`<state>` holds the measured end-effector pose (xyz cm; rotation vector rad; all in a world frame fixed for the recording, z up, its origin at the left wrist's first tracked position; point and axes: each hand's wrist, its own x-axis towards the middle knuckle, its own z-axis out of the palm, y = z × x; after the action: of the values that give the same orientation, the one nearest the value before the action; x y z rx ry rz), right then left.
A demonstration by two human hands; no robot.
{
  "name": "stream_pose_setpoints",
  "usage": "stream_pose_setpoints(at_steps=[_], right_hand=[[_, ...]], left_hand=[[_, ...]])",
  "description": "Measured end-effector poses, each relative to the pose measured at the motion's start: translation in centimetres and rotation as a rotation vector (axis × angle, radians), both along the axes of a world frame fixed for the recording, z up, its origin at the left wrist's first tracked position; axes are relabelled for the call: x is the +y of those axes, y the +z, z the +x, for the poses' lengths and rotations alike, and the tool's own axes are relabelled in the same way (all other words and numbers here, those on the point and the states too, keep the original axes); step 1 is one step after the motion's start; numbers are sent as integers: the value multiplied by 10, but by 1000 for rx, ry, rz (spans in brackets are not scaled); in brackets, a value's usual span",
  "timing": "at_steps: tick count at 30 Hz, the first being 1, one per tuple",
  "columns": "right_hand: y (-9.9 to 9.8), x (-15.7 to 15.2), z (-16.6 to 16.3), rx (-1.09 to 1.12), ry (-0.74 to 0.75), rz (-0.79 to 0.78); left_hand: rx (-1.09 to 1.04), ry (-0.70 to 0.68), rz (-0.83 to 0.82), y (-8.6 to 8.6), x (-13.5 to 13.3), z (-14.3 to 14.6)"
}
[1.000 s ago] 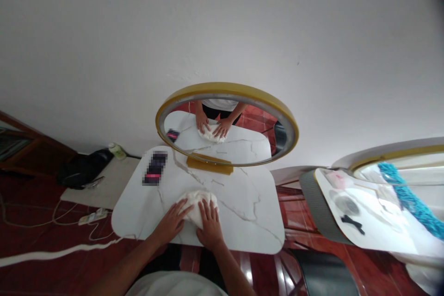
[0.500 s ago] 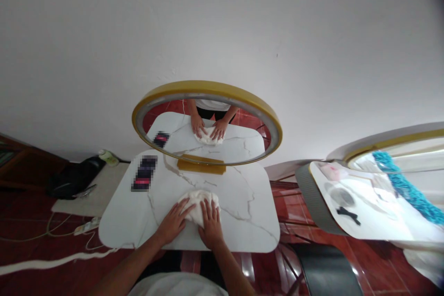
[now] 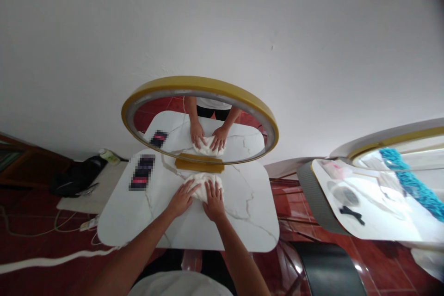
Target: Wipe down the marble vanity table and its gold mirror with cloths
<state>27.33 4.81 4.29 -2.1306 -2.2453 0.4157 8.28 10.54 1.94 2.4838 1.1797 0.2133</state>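
A bunched white cloth (image 3: 201, 180) lies on the white marble table (image 3: 243, 222), close to the gold base of a round gold-framed mirror (image 3: 267, 122). My left hand (image 3: 180, 198) lies flat on the cloth's left side with the fingers stretched out. My right hand (image 3: 213, 199) presses flat on its right side, fingers together and extended. Both arms reach forward over the table. The mirror reflects both hands and the cloth.
A pixelated dark phone (image 3: 141, 172) lies at the table's back left. A second table (image 3: 367, 212) with small items and a blue cloth (image 3: 412, 185) stands to the right. A black chair seat (image 3: 326, 268) is at lower right. Cables (image 3: 52, 259) and a black bag (image 3: 76, 176) lie on the red floor at left.
Both hands have pushed the cloth away from me across the table, from near the front edge up to the mirror's base. My arms are stretched further out.
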Motion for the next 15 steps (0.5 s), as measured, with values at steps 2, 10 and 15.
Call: stream_pose_setpoints(at_steps=[2,10,15], right_hand=[[1,-3,0,4,7,3],[6,-46,-1,39,28,21],[5,-83,-6,54,44,-15]], left_hand=[[3,9,-2,1,-5,0],[-22,12,-47,1,-52,-7],[-43,28,-62,-10,-92,-17]])
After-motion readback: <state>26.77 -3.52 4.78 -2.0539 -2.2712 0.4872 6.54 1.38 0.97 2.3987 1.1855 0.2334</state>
